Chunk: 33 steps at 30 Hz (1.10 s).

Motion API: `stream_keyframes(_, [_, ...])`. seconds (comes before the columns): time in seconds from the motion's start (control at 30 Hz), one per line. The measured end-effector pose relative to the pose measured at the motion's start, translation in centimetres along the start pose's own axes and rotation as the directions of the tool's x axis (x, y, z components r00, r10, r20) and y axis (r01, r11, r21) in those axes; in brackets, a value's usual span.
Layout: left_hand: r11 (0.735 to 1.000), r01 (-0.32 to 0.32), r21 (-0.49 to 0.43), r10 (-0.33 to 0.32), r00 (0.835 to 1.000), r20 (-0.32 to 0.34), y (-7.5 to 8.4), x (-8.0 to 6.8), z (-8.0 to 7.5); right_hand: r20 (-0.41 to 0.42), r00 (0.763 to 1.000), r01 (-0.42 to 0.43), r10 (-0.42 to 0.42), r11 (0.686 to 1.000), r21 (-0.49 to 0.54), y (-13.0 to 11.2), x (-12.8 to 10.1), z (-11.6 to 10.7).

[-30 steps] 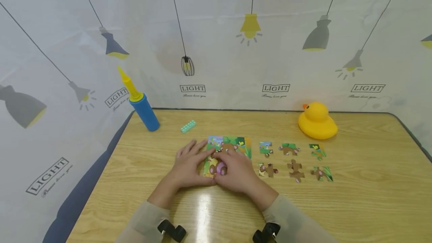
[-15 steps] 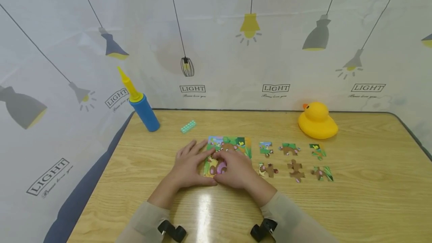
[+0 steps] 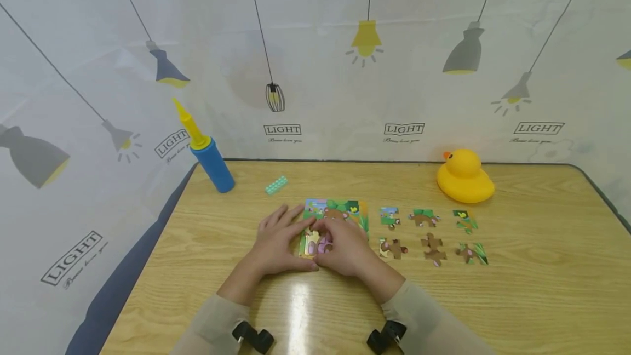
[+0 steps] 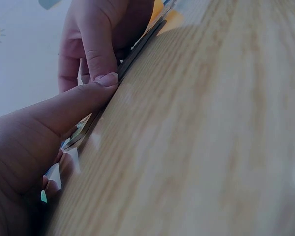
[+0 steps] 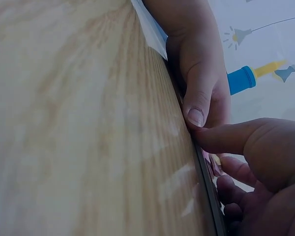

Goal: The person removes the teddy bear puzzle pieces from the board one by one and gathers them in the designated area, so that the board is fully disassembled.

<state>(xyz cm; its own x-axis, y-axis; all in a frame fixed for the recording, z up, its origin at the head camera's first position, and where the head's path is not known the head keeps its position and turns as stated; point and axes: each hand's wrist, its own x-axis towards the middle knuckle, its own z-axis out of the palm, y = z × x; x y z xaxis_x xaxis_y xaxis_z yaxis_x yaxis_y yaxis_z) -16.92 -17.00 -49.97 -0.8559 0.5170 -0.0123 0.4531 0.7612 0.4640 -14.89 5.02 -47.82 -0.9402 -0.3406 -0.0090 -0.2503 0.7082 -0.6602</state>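
Fingers of our left hand (image 3: 276, 240) lie flat on the puzzle board (image 3: 340, 213) at frame centre while our right hand (image 3: 345, 245) pinches a pink piece (image 3: 321, 244), seemingly mid-fitting; next it likely needs aligning and pressing flush.

Left hand (image 4: 24, 152) low on the wooden table (image 4: 201, 137), thumb flat against the near edge of the thin puzzle board (image 4: 137, 46). Right hand (image 4: 96, 37) opposite, thumb tip touching the left thumb tip at that edge.
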Motion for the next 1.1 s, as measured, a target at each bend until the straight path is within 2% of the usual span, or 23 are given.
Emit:
stream_keyframes(0.3, [1.0, 0.004, 0.001, -0.004, 1.0, 0.006, -0.1, 0.0, 0.2, -0.08, 0.996, 0.038, -0.034, 0.998, 0.048, 0.2, -0.5, 0.5])
stream_keyframes(0.57, [1.0, -0.006, 0.003, 0.006, 1.0, -0.015, 0.0, 0.0, 0.1, -0.206, 0.973, 0.115, -0.108, 0.993, 0.022, 0.7, -1.3, 1.8])
stream_keyframes(0.97, [1.0, 0.013, 0.001, -0.013, 1.0, 0.005, -0.1, 0.1, 0.2, -0.213, 0.966, 0.144, -0.15, 0.989, -0.042, 0.8, -1.8, 2.1])
stream_keyframes(1.1, [1.0, 0.014, 0.0, -0.014, 1.0, -0.002, 0.0, 0.0, 0.1, -0.24, 0.947, 0.199, -0.214, 0.976, -0.085, 1.3, -2.1, 2.3])
